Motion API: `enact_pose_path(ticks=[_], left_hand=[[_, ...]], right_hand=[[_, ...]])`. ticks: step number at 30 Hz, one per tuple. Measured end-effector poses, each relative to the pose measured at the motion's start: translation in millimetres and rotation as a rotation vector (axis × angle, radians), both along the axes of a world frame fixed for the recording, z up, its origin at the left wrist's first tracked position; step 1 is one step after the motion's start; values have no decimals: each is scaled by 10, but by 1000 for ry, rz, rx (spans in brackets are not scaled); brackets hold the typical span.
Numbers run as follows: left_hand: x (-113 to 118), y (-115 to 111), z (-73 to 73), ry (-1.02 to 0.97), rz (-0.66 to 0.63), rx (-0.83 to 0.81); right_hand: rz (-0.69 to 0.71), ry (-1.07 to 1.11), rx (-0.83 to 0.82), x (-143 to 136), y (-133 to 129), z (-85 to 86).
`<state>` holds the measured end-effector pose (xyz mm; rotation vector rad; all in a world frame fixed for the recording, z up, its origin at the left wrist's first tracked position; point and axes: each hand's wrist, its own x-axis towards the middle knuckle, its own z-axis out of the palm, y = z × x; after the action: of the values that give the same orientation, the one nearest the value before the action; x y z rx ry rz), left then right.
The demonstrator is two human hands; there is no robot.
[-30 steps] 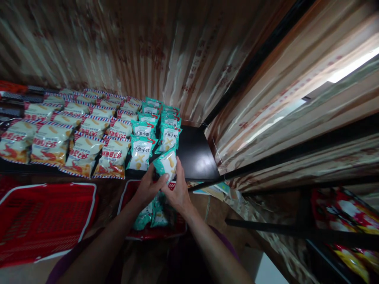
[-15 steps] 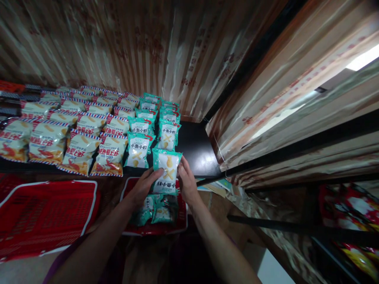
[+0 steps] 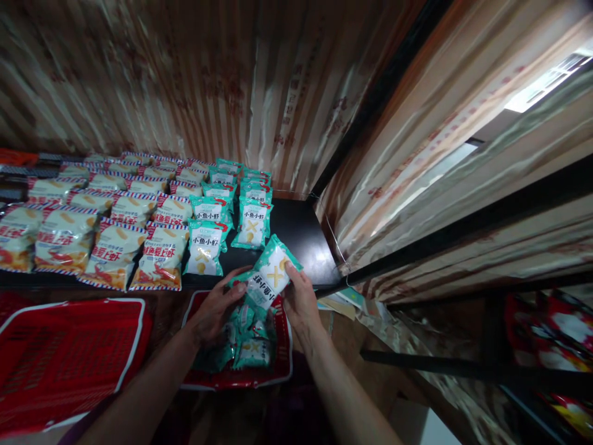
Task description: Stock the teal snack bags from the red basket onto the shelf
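On the left, an orange item (image 3: pixel 17 156) lies toward the back of the shelf (image 3: pixel 301 228), with a red basket (image 3: pixel 69 352) below the front edge. Pale bags (image 3: pixel 160 256) with striped ends stand in rows from back to front, the nearest row along the front edge. Beside them, two columns of green bags (image 3: pixel 206 247) run forward; the left column comes closer to the front edge than the right one.

The left hand (image 3: pixel 217 309), beyond that edge, has its thumb and fingers closed on green wrapping (image 3: pixel 241 279); I cannot tell whether this is part of the held bag (image 3: pixel 274 272) just beside it. Below is a second basket (image 3: pixel 286 346) with more green bags inside. The held bag tilts, label up, its upper end near the front edge. The right hand (image 3: pixel 301 300) is clamped on its right side, thumb on top.

Farther right, a dark rail (image 3: pixel 440 247) slants up from the front right corner, and red packs (image 3: pixel 567 330) sit lower down.
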<state>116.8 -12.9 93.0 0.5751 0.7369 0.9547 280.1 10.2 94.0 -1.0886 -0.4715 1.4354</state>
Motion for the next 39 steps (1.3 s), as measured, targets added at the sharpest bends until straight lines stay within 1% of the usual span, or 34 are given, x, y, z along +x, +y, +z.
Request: enact_pose_path(ticks=[3, 5, 8, 10, 12, 14, 16, 19, 22, 24, 26, 28, 31, 36, 39], left_hand=[[56, -7, -62, 50, 96, 6], [91, -23, -96, 67, 141, -5], [82, -41, -103, 101, 222, 15], [20, -39, -77, 175, 269, 30], [-75, -28, -38, 246, 281, 29], [-176, -19, 0, 298, 252, 48], [-258, -18, 21, 374, 190, 95], [-320, -27, -1, 513, 72, 161], [-325, -32, -65, 508, -37, 190], [-316, -26, -103, 452, -33, 182], [-302, -11, -123, 382, 23, 148], [-280, 5, -122, 313, 92, 128], [-222, 21, -97, 251, 178, 165], [-99, 22, -60, 184, 209, 194], [-47, 17, -63, 241, 236, 178]], right_hand=[[-39, -14, -12, -27, -6, -21], [-26, -21, -31, -50, -29, -35], [43, -20, -61, -55, -74, -45], [98, -46, -28, -29, -96, -45], [150, -89, 38, 15, -102, -40], [184, -125, 79, 68, -93, -24], [212, -136, 81, 121, -78, 2], [316, -133, 83, 186, -57, 32], [462, -200, 87, 220, -52, 8], [491, -259, 55, 225, -54, -36], [454, -265, 27, 215, -55, -77], [376, -223, 18, 191, -55, -101], [266, -160, 22, 127, -63, -102], [189, -134, 38, -1, -110, -102], [166, -191, 71, -57, -141, -128]])
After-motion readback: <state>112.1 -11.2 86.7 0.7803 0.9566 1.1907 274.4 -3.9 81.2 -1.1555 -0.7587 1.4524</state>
